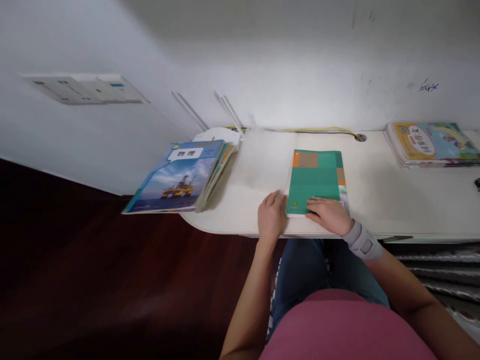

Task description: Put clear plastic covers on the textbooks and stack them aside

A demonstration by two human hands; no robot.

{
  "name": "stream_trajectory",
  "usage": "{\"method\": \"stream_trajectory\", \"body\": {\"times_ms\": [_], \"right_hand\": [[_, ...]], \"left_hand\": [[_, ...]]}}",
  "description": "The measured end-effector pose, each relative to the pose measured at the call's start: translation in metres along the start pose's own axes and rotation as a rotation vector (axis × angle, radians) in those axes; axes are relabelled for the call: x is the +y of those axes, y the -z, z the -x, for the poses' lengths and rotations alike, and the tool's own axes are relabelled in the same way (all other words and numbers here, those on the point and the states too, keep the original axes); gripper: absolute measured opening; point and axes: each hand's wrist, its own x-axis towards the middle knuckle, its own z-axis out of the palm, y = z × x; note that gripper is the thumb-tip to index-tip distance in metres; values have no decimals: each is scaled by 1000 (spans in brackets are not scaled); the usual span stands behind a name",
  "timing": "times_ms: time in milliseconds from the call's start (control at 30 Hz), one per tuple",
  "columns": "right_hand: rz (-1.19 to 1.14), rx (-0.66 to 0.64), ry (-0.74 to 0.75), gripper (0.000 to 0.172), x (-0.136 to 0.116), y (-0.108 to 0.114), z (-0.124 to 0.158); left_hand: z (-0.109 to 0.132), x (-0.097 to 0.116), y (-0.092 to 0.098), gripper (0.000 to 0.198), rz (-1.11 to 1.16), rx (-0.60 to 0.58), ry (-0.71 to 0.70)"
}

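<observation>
A green book (pixel 315 182) with orange and brown blocks lies flat in front of me on the white desk. My right hand (pixel 328 214) rests on its lower right part, fingers stretched out over the cover. Beside the book's lower left corner, my left hand (pixel 272 214) lies with its fingers extended, holding nothing that shows. A pale, see-through sheet (pixel 264 160) spreads out from the book's left side, and the left fingertips are at its lower edge. Whether the sheet continues beneath the book is hidden.
At the left, a stack of books topped by a blue physics textbook (pixel 178 175) overhangs the desk's rounded edge. Behind it stands a white router (pixel 217 134) with upright antennas. A yellow cable (pixel 326 128) runs along the wall. More books (pixel 431 142) are piled at the right.
</observation>
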Motion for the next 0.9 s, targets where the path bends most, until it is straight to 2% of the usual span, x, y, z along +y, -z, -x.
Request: {"method": "stream_trajectory", "body": {"times_ms": [133, 267, 367, 467, 533, 600, 700, 800, 900], "right_hand": [[-110, 139, -156, 27, -1, -6, 6], [-281, 443, -293, 21, 7, -13, 22], [-565, 672, -420, 16, 21, -14, 42], [-771, 887, -483, 15, 37, -13, 64], [-828, 957, -512, 16, 44, -13, 76], [-848, 958, -532, 18, 47, -11, 84], [-767, 847, -494, 23, 50, -6, 92], [-452, 627, -424, 28, 60, 4, 102], [-7, 391, -505, 34, 75, 11, 119]], "left_hand": [[-1, -1, -2, 41, 0, -7, 6], [-2, -5, -3, 40, 26, -8, -13], [3, -1, 1, 36, 14, 114, 15], [14, 21, 10, 34, 2, 294, -8], [18, 49, 14, 36, 61, 295, -172], [15, 84, 14, 44, 154, 165, -422], [-4, 134, 4, 61, 189, -83, -707], [-27, 163, -11, 64, 131, -223, -795], [-37, 169, -24, 59, 51, -307, -825]]}}
